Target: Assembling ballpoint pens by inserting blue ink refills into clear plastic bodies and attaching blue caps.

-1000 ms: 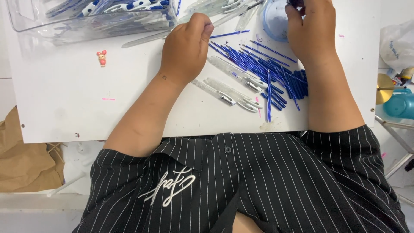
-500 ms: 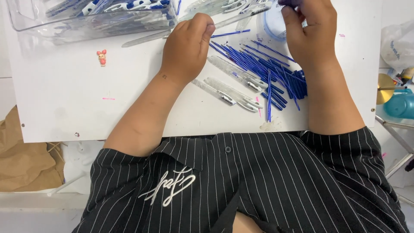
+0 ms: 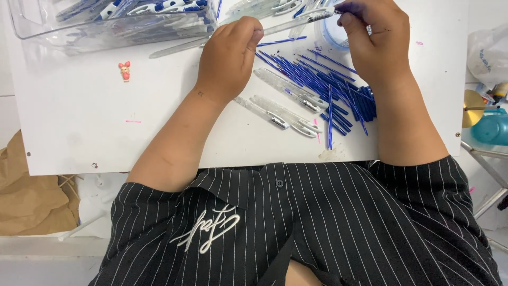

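My left hand (image 3: 231,53) is closed around a clear plastic pen barrel (image 3: 296,22) that runs right toward my right hand (image 3: 375,39). My right hand pinches the barrel's far tip, with a thin blue piece at its fingertips near the top edge. Between and below the hands lies a heap of blue pen refills (image 3: 330,90) on the white table (image 3: 79,132). Several clear pen barrels (image 3: 286,108) lie loose beside the heap.
A clear plastic bin (image 3: 111,24) of finished pens stands at the top left. A small blue-rimmed clear cup (image 3: 329,37) sits behind the right hand. A tiny pink figure (image 3: 125,70) lies on the table. Brown paper (image 3: 26,206) lies lower left; a teal container (image 3: 489,130) at right.
My right hand has moved down and left from the cup toward my left hand, and now meets the clear barrel's tip. My left hand has barely shifted.
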